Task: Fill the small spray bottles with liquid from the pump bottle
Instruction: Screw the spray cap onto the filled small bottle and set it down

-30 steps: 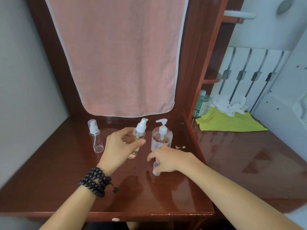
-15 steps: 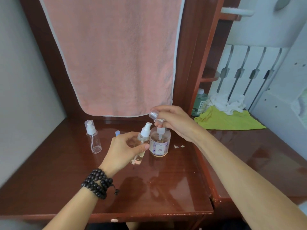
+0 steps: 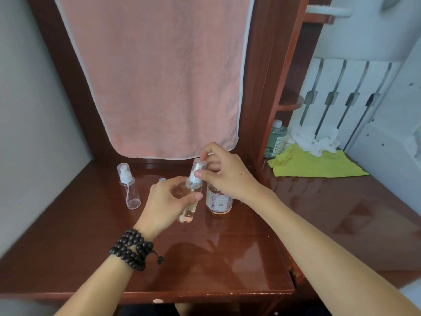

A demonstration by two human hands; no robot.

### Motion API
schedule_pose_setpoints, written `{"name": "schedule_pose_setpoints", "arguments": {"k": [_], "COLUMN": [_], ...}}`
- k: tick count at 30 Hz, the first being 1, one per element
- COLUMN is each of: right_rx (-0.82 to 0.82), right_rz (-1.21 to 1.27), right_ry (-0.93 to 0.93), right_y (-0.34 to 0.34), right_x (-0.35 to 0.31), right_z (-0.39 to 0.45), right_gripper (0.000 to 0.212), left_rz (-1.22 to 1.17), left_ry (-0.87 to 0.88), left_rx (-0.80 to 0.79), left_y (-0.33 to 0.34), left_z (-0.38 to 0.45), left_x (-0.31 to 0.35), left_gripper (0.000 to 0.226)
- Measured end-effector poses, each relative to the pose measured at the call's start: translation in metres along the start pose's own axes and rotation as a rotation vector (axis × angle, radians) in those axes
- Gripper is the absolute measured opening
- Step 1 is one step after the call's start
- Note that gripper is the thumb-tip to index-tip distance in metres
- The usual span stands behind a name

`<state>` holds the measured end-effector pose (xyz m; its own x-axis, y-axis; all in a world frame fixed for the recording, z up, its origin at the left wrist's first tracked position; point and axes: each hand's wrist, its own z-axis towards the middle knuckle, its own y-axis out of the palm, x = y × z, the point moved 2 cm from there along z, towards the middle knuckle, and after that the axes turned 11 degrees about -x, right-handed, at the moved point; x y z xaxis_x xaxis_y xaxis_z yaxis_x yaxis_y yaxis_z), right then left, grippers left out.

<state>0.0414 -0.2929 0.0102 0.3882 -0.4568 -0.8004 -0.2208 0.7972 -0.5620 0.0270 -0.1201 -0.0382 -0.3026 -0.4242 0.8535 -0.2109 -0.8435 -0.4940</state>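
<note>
Both hands raised: left (image 3: 167, 201) gripping spray bottle (image 3: 190, 201), right (image 3: 224, 176) pinching its clear cap (image 3: 198, 167).

Open glossy brown wooden desktop (image 3: 91, 236) spans lower frame. Obstacles at centre: empty clear plastic spray bottle (image 3: 129, 187), labelled clear pump bottle (image 3: 219, 200). Hanging pink towel (image 3: 159, 71) blocks upper centre.

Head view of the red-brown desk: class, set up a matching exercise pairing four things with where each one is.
Things:
1. pink hanging towel
2. empty clear spray bottle with white nozzle
3. yellow-green cloth
4. slim clear spray bottle holding pale liquid

Places:
A. gripped in the left hand
B. on the right-hand surface, under crumpled white tissue
C. across the back panel
D. standing alone, far left

Pairs: 1-C, 2-D, 3-B, 4-A
</note>
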Motion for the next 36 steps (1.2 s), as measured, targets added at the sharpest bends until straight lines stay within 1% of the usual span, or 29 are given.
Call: {"name": "schedule_pose_setpoints", "arguments": {"k": [2, 4, 6, 8, 9, 11, 12, 13, 16, 18, 20, 22, 23, 25, 27, 29, 31, 33, 36], "right_rx": [0.002, 0.005, -0.013, -0.046, -0.053, -0.023, -0.004, 0.005, -0.028, -0.049, -0.060, -0.074, -0.081, -0.085, -0.075, -0.069, -0.065, -0.060, -0.058], "right_rz": [-0.049, -0.105, -0.146, -0.209, -0.219, -0.192, -0.185, -0.200, -0.320, -0.379, -0.388, -0.385, -0.381, -0.365, -0.345, -0.338, -0.325, -0.307, -0.290], "right_ry": [0.007, 0.021, 0.031, 0.043, 0.043, 0.050, 0.060, 0.071, 0.109, 0.113, 0.121, 0.129, 0.133, 0.135, 0.141, 0.152, 0.164, 0.173, 0.184], "right_y": [0.010, 0.022, 0.031, 0.035, 0.036, 0.035, 0.037, 0.038, 0.050, 0.057, 0.063, 0.067, 0.069, 0.071, 0.072, 0.071, 0.070, 0.069, 0.070], "right_x": [-0.001, 0.002, 0.004, 0.004, 0.003, 0.004, 0.006, 0.007, 0.012, 0.015, 0.016, 0.016, 0.016, 0.017, 0.018, 0.021, 0.024, 0.026, 0.027], "right_z": [0.004, 0.008, 0.013, 0.018, 0.021, 0.027, 0.030, 0.035, 0.049, 0.056, 0.062, 0.066, 0.067, 0.069, 0.070, 0.072, 0.074, 0.075, 0.077], "right_gripper": [0.029, 0.036, 0.038, 0.033, 0.031, 0.028, 0.027, 0.026, 0.028, 0.028, 0.024, 0.022, 0.022, 0.021, 0.021, 0.022, 0.023, 0.023, 0.024], "left_rz": [0.033, 0.040, 0.019, -0.007, 0.002, 0.037, 0.039, 0.022, -0.062, -0.054, -0.004, 0.002, -0.012, -0.037, -0.027, -0.005, -0.012, -0.022, -0.004], "left_ry": [-0.003, -0.002, -0.008, -0.034, -0.053, -0.089, -0.095, -0.087, -0.052, -0.045, -0.074, -0.126, -0.154, -0.191, -0.219, -0.246, -0.254, -0.254, -0.286], "left_rx": [0.042, 0.055, 0.040, -0.014, -0.053, -0.089, -0.053, 0.021, 0.331, 0.491, 0.598, 0.660, 0.664, 0.623, 0.536, 0.446, 0.389, 0.352, 0.338], "left_y": [-0.002, -0.001, 0.000, -0.005, -0.010, -0.024, -0.035, -0.047, -0.082, -0.097, -0.104, -0.105, -0.104, -0.101, -0.097, -0.093, -0.088, -0.083, -0.078], "left_z": [-0.001, -0.002, -0.004, -0.003, -0.004, -0.004, -0.005, -0.007, -0.019, -0.025, -0.028, -0.028, -0.027, -0.021, -0.014, -0.007, 0.000, 0.003, 0.004], "left_x": [-0.008, -0.015, -0.023, -0.031, -0.035, -0.041, -0.042, -0.042, -0.044, -0.052, -0.062, -0.072, -0.078, -0.090, -0.102, -0.111, -0.115, -0.117, -0.121], "left_gripper": [0.024, 0.023, 0.023, 0.025, 0.029, 0.048, 0.055, 0.052, 0.018, 0.007, 0.007, 0.019, 0.026, 0.047, 0.066, 0.077, 0.079, 0.072, 0.059]}}
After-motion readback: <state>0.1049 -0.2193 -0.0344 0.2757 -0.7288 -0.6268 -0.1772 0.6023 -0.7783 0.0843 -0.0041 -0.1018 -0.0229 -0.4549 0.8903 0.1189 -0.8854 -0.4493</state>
